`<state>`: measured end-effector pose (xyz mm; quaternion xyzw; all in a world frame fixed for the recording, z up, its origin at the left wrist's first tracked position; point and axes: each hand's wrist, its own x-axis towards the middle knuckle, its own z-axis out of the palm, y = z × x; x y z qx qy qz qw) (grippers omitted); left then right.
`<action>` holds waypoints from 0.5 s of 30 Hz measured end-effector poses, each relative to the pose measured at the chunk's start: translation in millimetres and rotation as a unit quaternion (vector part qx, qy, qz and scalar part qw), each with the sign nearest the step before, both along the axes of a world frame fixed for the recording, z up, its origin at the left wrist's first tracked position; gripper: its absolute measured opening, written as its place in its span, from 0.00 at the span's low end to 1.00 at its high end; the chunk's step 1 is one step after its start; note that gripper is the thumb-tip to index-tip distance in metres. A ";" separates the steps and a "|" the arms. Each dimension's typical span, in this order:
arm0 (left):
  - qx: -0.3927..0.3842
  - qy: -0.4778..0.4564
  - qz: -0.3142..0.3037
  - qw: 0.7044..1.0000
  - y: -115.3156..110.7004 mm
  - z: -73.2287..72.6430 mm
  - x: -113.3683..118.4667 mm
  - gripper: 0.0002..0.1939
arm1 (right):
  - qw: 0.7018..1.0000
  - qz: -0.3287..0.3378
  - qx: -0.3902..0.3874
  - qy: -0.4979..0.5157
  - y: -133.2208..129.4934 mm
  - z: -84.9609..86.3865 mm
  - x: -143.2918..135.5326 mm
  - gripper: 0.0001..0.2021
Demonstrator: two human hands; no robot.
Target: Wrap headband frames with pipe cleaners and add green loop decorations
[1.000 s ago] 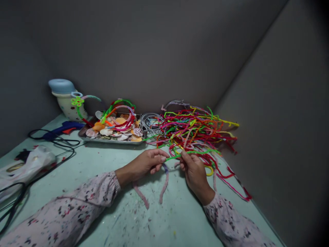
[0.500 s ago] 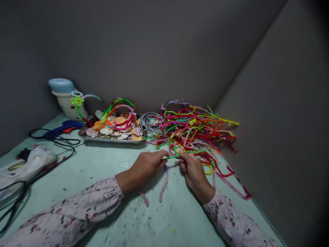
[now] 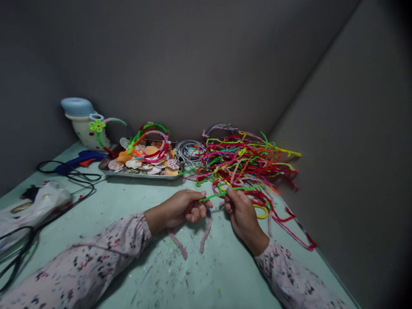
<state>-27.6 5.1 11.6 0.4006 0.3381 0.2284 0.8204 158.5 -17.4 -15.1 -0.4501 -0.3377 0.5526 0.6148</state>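
A green pipe cleaner (image 3: 213, 196) stretches between my two hands above the table. My right hand (image 3: 240, 210) pinches it between thumb and fingers. My left hand (image 3: 185, 208) has its palm turned partly up, and its thumb and fingertips close on the left end of the green stem. Beneath and beside my left hand lie fuzzy pink pieces (image 3: 206, 236), partly hidden by the hand. Just behind my right hand spreads a tangled pile of colourful pipe cleaners (image 3: 251, 159).
A metal tray (image 3: 141, 175) holds shells and fuzzy rings. Grey wire coils (image 3: 189, 152) sit beside it. To the left are a white cup with a blue lid (image 3: 77, 107), a blue glue gun (image 3: 80, 159), a black cable (image 3: 79, 198) and a plastic bag (image 3: 51, 199).
My left hand has rolled its palm upward and shifted slightly left, showing its curled fingers and more of the green stem's end. My right hand has barely moved.
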 end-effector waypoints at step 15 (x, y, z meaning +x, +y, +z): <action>0.037 -0.024 -0.014 0.999 -4.7 1.3 1.1 0.11 | 0.996 -0.008 -0.004 -0.091 0.6 -4.8 1.7 0.18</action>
